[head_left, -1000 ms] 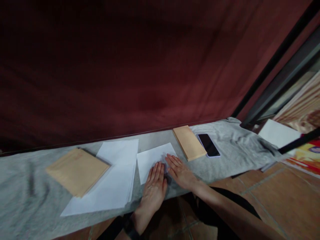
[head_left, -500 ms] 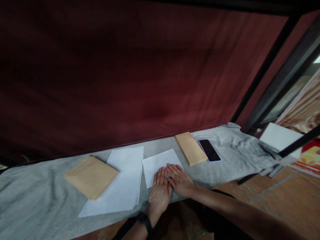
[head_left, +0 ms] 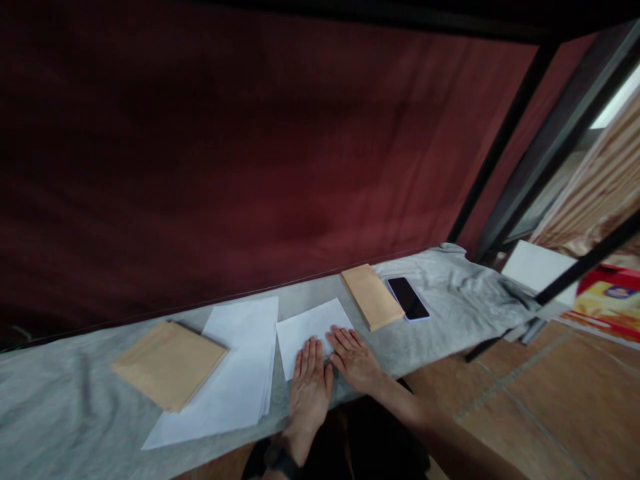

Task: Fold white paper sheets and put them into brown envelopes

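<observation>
Grey and cloth-covered, the worktop [head_left: 435, 340] in the head view carried a white sheet [head_left: 311, 323] between larger white papers [head_left: 240, 373] and a brown paper stack [head_left: 373, 297]. The left hand [head_left: 309, 387] and right hand [head_left: 357, 361] lay flat over the sheet's near part, fingers straight, gripping nothing. Uneven pressure risked skewing or creasing it, the soft cloth giving beneath; a rightward slip could nudge the stack against the phone [head_left: 409, 298].

Matt grey cloth [head_left: 440, 343], wrinkled towards the right edge of the tabletop [head_left: 500, 313], underlies smooth white paper [head_left: 310, 323], matt brown paper envelopes [head_left: 170, 365] and a glossy-screened phone [head_left: 409, 299].
</observation>
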A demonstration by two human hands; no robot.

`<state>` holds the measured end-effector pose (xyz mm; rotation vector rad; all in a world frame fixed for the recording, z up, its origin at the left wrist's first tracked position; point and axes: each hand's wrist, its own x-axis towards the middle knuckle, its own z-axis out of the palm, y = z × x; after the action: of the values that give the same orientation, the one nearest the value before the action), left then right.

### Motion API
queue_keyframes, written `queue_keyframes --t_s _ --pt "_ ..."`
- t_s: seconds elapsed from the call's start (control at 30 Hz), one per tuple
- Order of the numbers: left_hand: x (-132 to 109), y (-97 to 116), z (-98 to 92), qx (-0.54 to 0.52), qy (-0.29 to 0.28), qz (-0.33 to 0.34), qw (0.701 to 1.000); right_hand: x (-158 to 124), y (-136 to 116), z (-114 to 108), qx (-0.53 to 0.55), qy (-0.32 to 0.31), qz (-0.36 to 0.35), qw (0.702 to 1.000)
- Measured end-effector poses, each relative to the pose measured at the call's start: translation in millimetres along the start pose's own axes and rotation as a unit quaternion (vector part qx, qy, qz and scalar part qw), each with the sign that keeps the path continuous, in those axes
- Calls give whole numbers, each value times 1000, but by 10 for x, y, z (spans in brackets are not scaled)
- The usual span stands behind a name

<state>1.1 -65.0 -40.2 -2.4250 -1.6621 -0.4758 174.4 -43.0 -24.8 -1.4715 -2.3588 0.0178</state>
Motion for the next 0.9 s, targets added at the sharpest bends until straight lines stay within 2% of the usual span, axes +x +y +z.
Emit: queue_keyframes --t_s 0.6,0.77,0.9 --pt "-33 5 -16 -8 25 -30 999 -75 -5 -21 -16 50 16 999" --pt "-92 58 3 1 53 -62 997 -138 21 48 -44 90 31 994" --pt "-174 117 -54 8 73 -93 993 -248 91 67 -73 110 31 991"
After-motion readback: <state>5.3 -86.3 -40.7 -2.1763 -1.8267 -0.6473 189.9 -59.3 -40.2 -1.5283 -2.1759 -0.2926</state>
